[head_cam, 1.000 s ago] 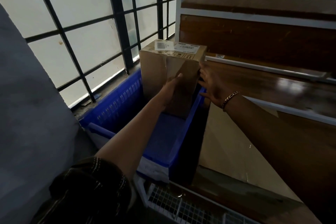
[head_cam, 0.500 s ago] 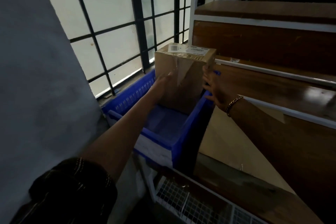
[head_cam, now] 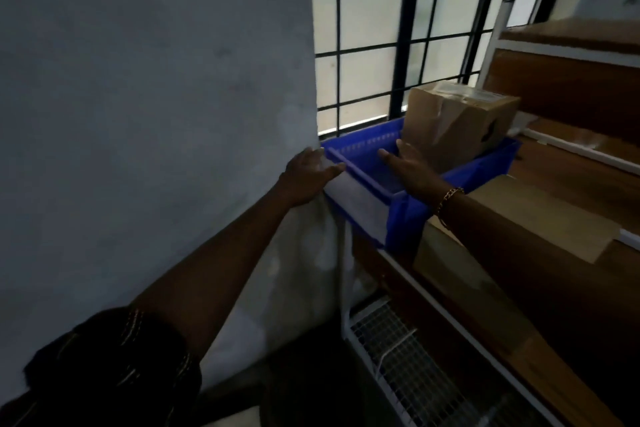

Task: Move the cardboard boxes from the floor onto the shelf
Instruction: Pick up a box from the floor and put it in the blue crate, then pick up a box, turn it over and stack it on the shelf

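At the far end of the blue bin (head_cam: 485, 166), against the side nearest the window grille (head_cam: 401, 45), the cardboard box (head_cam: 457, 121) is seen standing upright inside the walls, its labelled top well above the rim. Nothing else can be made out in the bin; the floor of its near half is hidden by the front wall. The bin itself appears to be seated at the left end of the wooden shelf (head_cam: 561, 180), so the box is judged to be already off the floor and at shelf level. It is gripped by neither hand. The left hand (head_cam: 306, 173) is laid on the near left corner of the bin, fingers straight and close together, probably so that the bin is steadied or squared against the grey wall (head_cam: 156, 114) to its left. The right hand (head_cam: 408, 166), with a bracelet (head_cam: 448, 198) at the wrist, is held over the open near half of the bin, fingers extended and slightly apart, fingertips just beside the lower near face of the box; whether contact is made cannot be told. Just to the right of the bin, a flat cardboard sheet (head_cam: 540, 222) is lying on the shelf, and below the bin a wire mesh panel (head_cam: 398, 357) is visible.
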### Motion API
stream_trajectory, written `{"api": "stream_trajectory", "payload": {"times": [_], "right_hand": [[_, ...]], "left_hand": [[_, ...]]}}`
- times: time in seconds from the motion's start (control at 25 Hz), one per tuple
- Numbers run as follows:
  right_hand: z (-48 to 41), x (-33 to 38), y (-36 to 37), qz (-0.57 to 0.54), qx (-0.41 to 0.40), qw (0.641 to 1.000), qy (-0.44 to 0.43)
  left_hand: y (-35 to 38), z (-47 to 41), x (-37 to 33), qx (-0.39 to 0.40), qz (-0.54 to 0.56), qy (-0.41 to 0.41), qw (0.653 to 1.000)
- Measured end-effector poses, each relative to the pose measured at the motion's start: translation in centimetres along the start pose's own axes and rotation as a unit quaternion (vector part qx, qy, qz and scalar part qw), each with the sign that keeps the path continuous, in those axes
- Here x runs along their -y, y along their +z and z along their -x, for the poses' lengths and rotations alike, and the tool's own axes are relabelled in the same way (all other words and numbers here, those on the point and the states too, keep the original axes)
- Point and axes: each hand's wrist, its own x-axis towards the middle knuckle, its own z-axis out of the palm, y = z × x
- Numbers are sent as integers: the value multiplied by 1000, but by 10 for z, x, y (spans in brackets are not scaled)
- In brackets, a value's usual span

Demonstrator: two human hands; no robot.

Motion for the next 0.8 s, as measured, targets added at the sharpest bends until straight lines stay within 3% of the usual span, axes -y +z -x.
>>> {"api": "stream_trajectory", "payload": {"times": [0.12, 0.32, 0.6, 0.8], "right_hand": [[52, 59, 49, 58, 30, 998, -26], [96, 90, 151, 125, 135, 980, -77], [157, 93, 294, 160, 276, 941, -110], [190, 52, 382, 168, 346, 920, -79]], "left_hand": [[-29, 64, 33, -30, -53, -49, 997], [-70, 173, 103, -72, -68, -152, 983], [-92, 306, 216, -102, -44, -296, 949], [-58, 372, 303, -95, 20, -352, 931]]}}
